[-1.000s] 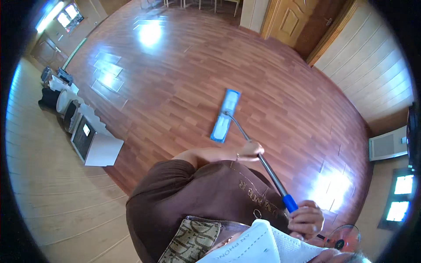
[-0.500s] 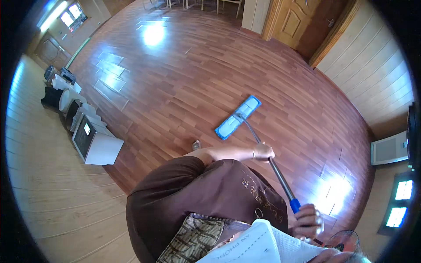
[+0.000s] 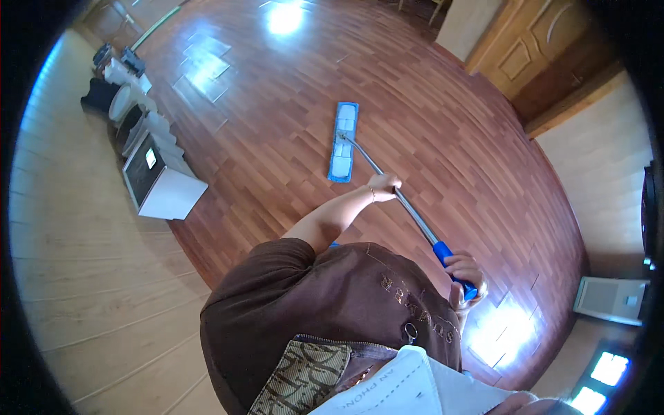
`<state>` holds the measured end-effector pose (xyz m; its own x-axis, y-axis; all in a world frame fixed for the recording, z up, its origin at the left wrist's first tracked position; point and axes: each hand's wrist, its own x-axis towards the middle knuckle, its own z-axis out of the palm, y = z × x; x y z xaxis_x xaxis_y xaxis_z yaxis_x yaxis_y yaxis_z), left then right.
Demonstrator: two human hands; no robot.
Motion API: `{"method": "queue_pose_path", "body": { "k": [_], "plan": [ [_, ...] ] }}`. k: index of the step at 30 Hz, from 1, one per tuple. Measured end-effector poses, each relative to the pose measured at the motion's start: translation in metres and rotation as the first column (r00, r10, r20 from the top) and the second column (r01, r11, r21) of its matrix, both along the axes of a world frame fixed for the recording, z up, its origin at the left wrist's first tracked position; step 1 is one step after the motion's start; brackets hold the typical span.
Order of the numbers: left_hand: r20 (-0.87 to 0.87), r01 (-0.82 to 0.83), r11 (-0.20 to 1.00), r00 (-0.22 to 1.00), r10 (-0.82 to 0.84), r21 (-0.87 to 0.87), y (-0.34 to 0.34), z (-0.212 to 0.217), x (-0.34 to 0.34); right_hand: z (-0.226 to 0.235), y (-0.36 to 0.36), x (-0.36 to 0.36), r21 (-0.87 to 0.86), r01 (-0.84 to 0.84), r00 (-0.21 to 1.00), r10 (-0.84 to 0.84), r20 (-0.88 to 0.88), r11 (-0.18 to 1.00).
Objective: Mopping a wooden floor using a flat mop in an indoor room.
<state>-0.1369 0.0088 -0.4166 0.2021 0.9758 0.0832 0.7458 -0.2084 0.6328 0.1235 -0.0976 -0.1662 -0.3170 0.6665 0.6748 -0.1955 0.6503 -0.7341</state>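
Note:
A flat mop (image 3: 343, 142) with a blue-edged, whitish rectangular head lies flat on the wooden floor ahead of me. Its metal pole slants from the head down toward my right side. My left hand (image 3: 384, 187), a thin bracelet at its wrist, is closed round the middle of the pole with the arm stretched forward. Near the pole's end, my right hand (image 3: 466, 275) wraps round the blue grip (image 3: 443, 253), whose tip sticks out below the fingers.
Brown plank flooring (image 3: 277, 145) spreads around the mop. Along the left wall stand a white box-shaped appliance (image 3: 169, 181) and several black and white items. A wooden door (image 3: 536, 59) is at the far right, a white-framed grey panel (image 3: 611, 299) at the right.
The mop head has slid forward and left and turned more lengthwise. Both hands have moved forward with the pole, and the left arm has stretched out. The view has shifted too.

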Motion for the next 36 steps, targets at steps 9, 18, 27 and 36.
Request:
{"method": "queue_pose_path", "body": {
  "k": [9,18,27,36],
  "plan": [
    [-0.018,-0.411,0.911,0.911,0.411,0.004,-0.043,-0.028,-0.120,0.000,0.055,-0.082,-0.100,-0.494,0.853,0.503,0.141,0.864],
    [0.134,-0.638,0.768,0.758,0.638,-0.045,-0.137,-0.047,-0.195,-0.006,0.056,-0.152,-0.251,-0.705,0.626,0.748,0.219,0.663],
    [-0.134,-0.766,0.634,0.621,0.772,0.104,-0.174,-0.066,-0.249,-0.063,0.064,-0.212,-0.593,-0.604,0.571,0.809,0.143,0.532],
    [-0.163,-0.702,0.711,0.698,0.697,0.032,-0.136,-0.058,-0.233,-0.047,0.066,-0.190,-0.728,-0.401,0.684,0.710,0.165,0.556]
  ]
}}
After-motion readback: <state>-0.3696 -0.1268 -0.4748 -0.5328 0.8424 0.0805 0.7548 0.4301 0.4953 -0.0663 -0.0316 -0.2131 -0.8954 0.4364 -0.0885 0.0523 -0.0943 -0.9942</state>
